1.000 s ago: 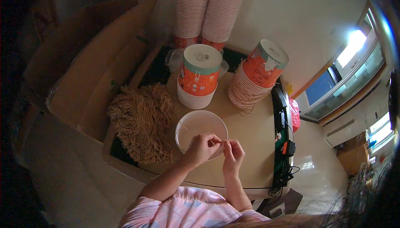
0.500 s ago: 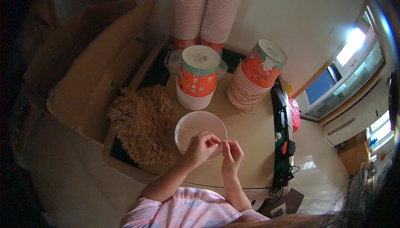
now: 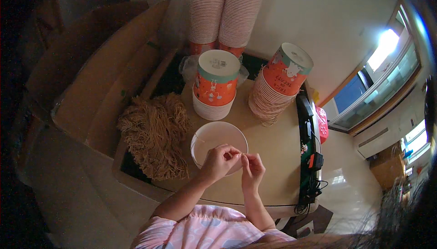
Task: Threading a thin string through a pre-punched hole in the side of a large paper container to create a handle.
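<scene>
A white paper bucket (image 3: 214,133) stands mouth up near the table's front edge, and a thin pale cord (image 3: 200,138) shows inside its left wall. My left hand (image 3: 219,160) is over the bucket's front part, thumb and forefinger pinched together. My right hand (image 3: 253,169) is just outside the right rim, its fingers also pinched. Their fingertips almost meet at the rim, on what looks like a small end of cord, mostly hidden by the fingers. Left of the bucket lies a big heap of brown cords (image 3: 154,135).
Behind the bucket, upside-down orange and white buckets (image 3: 216,85) are stacked. Another stack (image 3: 284,78), with cords hanging from it, is at the right. Tall wrapped stacks (image 3: 209,14) stand against the wall. A cardboard box (image 3: 109,76) is at left; black cables (image 3: 312,187) line the table's right edge.
My right hand has shifted very slightly at the rim, its fingers still pinched. The left hand, the bucket and the stacks stay where they were.
</scene>
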`<action>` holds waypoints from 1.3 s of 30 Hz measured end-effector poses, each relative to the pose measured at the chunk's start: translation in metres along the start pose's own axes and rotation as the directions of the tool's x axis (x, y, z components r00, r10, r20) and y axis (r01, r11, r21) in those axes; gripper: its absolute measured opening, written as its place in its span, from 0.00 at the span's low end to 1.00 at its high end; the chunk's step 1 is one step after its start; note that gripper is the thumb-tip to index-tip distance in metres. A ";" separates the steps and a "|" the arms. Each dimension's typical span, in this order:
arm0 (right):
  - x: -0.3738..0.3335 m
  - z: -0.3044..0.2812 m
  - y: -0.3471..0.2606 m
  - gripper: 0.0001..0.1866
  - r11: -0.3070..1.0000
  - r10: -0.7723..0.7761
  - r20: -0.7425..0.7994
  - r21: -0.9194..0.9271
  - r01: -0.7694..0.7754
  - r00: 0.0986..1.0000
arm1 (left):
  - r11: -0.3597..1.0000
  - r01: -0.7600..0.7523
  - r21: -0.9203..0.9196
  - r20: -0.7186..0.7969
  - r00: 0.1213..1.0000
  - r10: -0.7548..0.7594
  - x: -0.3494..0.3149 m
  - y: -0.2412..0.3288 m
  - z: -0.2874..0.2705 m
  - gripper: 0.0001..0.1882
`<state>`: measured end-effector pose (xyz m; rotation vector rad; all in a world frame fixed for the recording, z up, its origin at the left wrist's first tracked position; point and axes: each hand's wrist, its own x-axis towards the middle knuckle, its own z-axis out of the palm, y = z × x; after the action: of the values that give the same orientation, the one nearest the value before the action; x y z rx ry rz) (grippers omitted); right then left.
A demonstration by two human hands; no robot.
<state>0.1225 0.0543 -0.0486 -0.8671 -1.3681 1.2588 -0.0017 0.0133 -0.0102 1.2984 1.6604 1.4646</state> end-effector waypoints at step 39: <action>0.003 0.000 -0.014 0.04 0.933 -0.190 0.043 -0.305 0.194 0.981 | 0.994 0.068 -0.082 0.059 0.996 -0.064 0.002 0.011 -0.007 0.07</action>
<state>0.1239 0.0544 -0.0348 -0.9115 -1.6456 0.9158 -0.0058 0.0114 0.0023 1.2166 1.5731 1.4301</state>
